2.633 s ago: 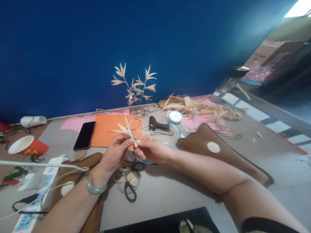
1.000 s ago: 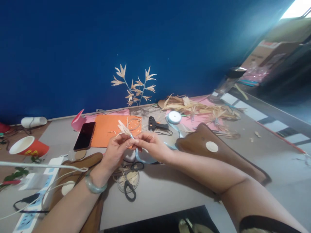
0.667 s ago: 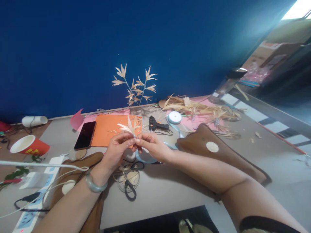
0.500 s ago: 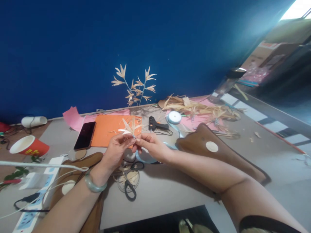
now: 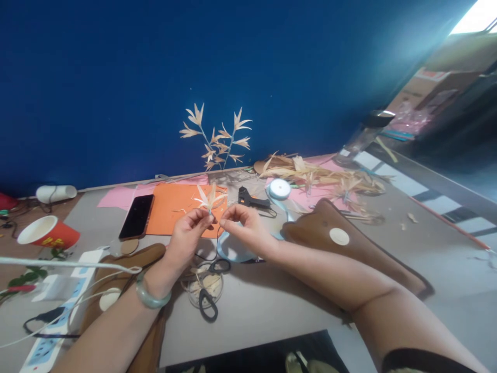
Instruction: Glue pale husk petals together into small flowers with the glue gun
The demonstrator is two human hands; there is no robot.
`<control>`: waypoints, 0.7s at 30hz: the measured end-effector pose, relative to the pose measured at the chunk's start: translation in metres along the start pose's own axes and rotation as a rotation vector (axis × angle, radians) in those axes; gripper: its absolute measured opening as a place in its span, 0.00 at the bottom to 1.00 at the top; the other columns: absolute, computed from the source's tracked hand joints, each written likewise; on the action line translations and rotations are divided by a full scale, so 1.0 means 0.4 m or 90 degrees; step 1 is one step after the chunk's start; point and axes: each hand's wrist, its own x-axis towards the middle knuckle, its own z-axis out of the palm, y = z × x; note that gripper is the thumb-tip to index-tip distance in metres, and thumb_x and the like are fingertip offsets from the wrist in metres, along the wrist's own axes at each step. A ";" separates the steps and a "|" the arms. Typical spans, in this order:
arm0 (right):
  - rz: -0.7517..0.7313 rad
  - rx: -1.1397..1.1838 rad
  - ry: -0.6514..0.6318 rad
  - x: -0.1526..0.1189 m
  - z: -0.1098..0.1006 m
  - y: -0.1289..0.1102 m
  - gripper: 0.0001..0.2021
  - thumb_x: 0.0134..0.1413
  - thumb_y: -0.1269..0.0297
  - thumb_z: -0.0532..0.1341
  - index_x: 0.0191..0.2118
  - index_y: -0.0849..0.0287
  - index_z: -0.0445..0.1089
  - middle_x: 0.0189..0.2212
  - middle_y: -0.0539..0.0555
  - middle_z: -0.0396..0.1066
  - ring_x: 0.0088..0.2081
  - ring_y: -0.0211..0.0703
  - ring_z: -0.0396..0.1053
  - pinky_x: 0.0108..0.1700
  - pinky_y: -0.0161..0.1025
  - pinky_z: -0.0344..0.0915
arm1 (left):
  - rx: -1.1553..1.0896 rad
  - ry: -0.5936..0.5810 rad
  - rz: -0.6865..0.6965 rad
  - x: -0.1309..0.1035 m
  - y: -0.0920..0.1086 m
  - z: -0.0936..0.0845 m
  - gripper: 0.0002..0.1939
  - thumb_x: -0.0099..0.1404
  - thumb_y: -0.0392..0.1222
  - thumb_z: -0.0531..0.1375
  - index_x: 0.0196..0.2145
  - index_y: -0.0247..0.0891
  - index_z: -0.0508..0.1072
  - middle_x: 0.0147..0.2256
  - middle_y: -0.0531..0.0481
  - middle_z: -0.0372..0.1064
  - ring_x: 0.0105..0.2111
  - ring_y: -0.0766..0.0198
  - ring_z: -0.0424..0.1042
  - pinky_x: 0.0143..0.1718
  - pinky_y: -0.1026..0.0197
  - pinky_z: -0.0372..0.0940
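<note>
My left hand (image 5: 189, 233) pinches the base of a pale flower (image 5: 208, 197) of dried, pointed petals, with a bit of light blue at its stem. Close on the right, my right hand (image 5: 246, 228) has its thumb and fingers drawn together in a pinch, a small gap from the left. What lies between those fingertips is too small to make out. Light blue ribbon (image 5: 232, 254) loops below the right hand, and a spool (image 5: 280, 189) of it lies beyond. An orange sheet (image 5: 165, 220) is under and behind the flower.
Black-handled scissors (image 5: 208, 305) lie below my hands. A black glue gun (image 5: 252, 199), a phone (image 5: 136, 216) and dried husks (image 5: 322, 173) are farther back. Branches with finished flowers (image 5: 223, 140) stand by the blue wall. Brown leather-like pieces (image 5: 361, 248), a red cup (image 5: 50, 233) and a power strip (image 5: 70, 311) flank me.
My right hand has drawn away from the flower's base, opening a small gap between the hands. My left hand still pinches the flower. The pink paper at the left lies flatter.
</note>
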 end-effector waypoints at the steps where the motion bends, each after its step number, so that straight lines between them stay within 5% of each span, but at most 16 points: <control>1: -0.006 0.004 0.010 0.001 0.000 0.000 0.08 0.48 0.62 0.65 0.26 0.61 0.67 0.24 0.49 0.68 0.27 0.34 0.63 0.32 0.35 0.61 | 0.002 -0.005 -0.011 -0.002 0.002 0.002 0.14 0.51 0.47 0.69 0.29 0.34 0.72 0.26 0.51 0.70 0.28 0.67 0.68 0.33 0.63 0.65; 11: 0.001 0.062 0.000 0.002 -0.001 0.016 0.14 0.44 0.58 0.69 0.32 0.60 0.67 0.24 0.47 0.66 0.27 0.34 0.63 0.33 0.36 0.63 | 0.021 0.004 -0.031 -0.016 0.004 0.011 0.13 0.51 0.43 0.69 0.31 0.33 0.74 0.26 0.51 0.73 0.26 0.66 0.71 0.33 0.63 0.67; 21: -0.003 0.071 0.000 0.003 0.003 0.008 0.17 0.38 0.52 0.71 0.27 0.61 0.69 0.26 0.49 0.69 0.29 0.36 0.66 0.34 0.36 0.64 | 0.053 0.032 0.009 -0.025 0.012 0.026 0.13 0.49 0.44 0.70 0.27 0.34 0.73 0.23 0.52 0.70 0.25 0.68 0.68 0.30 0.65 0.65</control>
